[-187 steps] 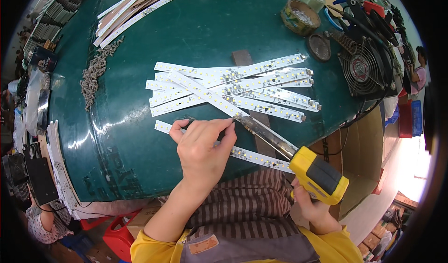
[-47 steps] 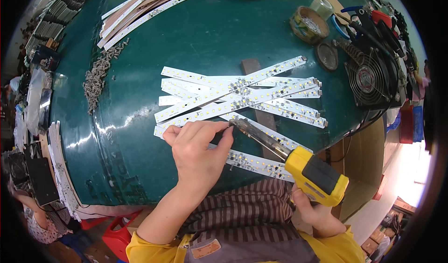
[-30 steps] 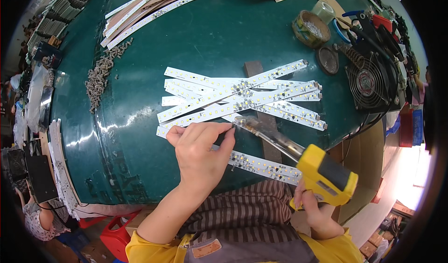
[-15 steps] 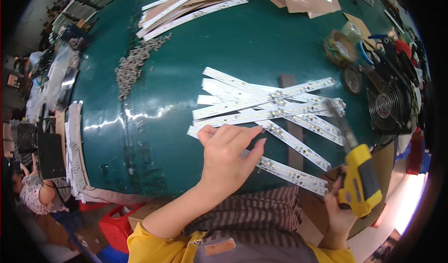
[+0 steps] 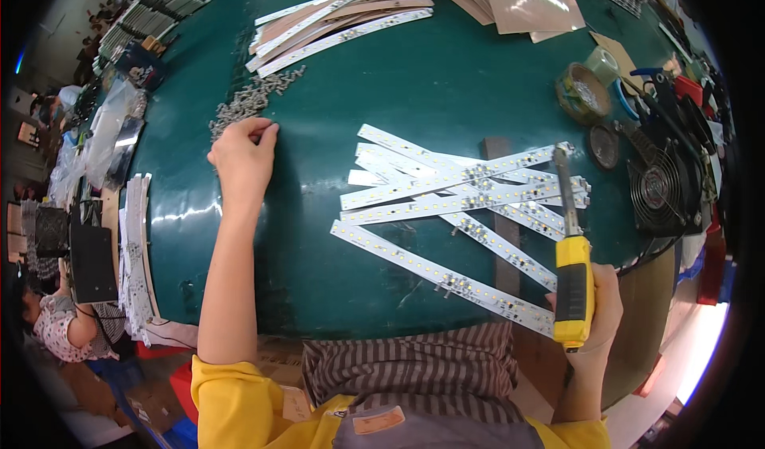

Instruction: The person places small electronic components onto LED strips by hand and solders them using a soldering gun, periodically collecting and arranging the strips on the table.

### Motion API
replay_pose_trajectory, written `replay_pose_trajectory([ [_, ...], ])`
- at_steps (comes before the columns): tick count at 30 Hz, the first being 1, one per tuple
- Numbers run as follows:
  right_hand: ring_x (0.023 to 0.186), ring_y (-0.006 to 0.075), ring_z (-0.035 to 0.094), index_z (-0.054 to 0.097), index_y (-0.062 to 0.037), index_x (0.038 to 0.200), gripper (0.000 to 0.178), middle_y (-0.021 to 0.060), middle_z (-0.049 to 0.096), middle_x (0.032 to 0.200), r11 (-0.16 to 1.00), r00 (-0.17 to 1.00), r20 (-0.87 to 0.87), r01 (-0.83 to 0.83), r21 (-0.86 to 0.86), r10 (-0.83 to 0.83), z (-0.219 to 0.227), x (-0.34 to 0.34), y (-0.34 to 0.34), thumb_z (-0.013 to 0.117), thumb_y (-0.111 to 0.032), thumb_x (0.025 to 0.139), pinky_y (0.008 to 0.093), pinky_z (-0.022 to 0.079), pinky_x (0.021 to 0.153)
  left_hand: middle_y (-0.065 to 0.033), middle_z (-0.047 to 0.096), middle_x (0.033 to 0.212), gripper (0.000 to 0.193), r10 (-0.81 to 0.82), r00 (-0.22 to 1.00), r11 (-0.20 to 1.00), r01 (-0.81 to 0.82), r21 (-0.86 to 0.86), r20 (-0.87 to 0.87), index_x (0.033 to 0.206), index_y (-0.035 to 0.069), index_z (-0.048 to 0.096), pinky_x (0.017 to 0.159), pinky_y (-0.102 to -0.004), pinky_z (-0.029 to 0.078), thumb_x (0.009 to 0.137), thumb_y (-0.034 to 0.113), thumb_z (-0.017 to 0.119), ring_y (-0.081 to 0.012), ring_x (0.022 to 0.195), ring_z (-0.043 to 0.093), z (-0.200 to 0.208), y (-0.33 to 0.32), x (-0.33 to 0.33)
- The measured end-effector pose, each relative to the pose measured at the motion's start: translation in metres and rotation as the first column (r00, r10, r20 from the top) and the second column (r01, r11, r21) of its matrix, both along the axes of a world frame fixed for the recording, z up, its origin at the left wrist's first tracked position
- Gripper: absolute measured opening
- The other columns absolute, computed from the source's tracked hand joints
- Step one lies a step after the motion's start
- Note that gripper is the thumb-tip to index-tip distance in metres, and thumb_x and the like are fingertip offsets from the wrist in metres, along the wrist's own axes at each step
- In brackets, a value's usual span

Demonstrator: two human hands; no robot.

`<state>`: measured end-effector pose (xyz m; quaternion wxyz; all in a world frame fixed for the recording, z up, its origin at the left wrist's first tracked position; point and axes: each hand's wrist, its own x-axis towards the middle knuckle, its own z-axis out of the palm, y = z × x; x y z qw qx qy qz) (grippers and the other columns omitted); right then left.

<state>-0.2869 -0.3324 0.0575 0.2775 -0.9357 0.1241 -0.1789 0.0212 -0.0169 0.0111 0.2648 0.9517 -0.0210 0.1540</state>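
My left hand (image 5: pixel 243 158) is over the near end of a pile of small grey metal parts (image 5: pixel 259 94), thumb and fingertips pinched together. Whatever lies between those fingertips is too small or hidden to make out. A yellow-and-black soldering gun (image 5: pixel 574 282) is gripped in my right hand (image 5: pixel 603 313), its metal shaft pointing away from me over the right ends of the crossed strips. Several white LED strips (image 5: pixel 414 198) lie overlapping in the middle of the green table. The nearest LED strip (image 5: pixel 406 266) slants down to the right, its right end by the soldering gun.
A dark bar (image 5: pixel 505 250) lies under the strips. At the right stand a fan (image 5: pixel 655 184), a tape roll (image 5: pixel 583 94) and a small round dish (image 5: pixel 604 146). More strips (image 5: pixel 351 39) and brown sheets (image 5: pixel 530 3) are at the back. Another strip stack (image 5: pixel 137 262) lines the left edge.
My left hand has moved from the nearest strip, up and left to the pile of small parts. The soldering gun has swung more upright and shifted left in my right hand.
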Motion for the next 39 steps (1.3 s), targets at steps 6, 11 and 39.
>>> replay_pose_trajectory([
  [6, 0.072, 0.0147, 0.057, 0.057, -0.0014, 0.107, 0.043, 0.0046, 0.058, 0.085, 0.994, 0.997, 0.014, -0.071, 0.086, 0.07, 0.001, -0.004, -0.005, 0.082, -0.007, 0.073, 0.026, 0.046, 0.068, -0.0103, 0.072, 0.08, 0.016, -0.059, 0.991, 0.996, 0.05, 0.075, 0.119, 0.088, 0.005, 0.074, 0.083, -0.0356, 0.046, 0.082, 0.02, 0.072, -0.0261, 0.075, 0.068, 0.0, 0.0, -0.002],
  [11, 0.075, 0.0146, 0.06, 0.058, -0.0026, 0.106, 0.042, 0.0061, 0.063, 0.091, 0.993, 0.998, -0.003, -0.059, 0.106, 0.06, -0.002, -0.021, -0.007, 0.083, -0.01, 0.074, 0.0252, 0.047, 0.071, -0.015, 0.073, 0.081, 0.012, -0.241, 0.967, 0.95, 0.218, -0.222, -0.082, 0.087, 0.001, 0.073, 0.072, -0.0311, 0.053, 0.079, 0.01, 0.071, -0.0208, 0.074, 0.071, 0.037, -0.048, -0.048],
  [39, 0.083, 0.0172, 0.058, 0.058, -0.0002, 0.113, 0.049, 0.0061, 0.06, 0.097, 0.994, 0.986, 0.138, -0.086, -0.067, 0.094, 0.013, 0.044, -0.05, 0.081, -0.012, 0.071, 0.029, 0.046, 0.075, -0.0061, 0.073, 0.078, 0.015, -0.519, 0.855, 0.841, 0.507, -0.187, -0.014, 0.096, 0.006, 0.075, 0.081, -0.0289, 0.04, 0.08, 0.005, 0.075, -0.0163, 0.067, 0.064, 0.011, -0.129, -0.146],
])
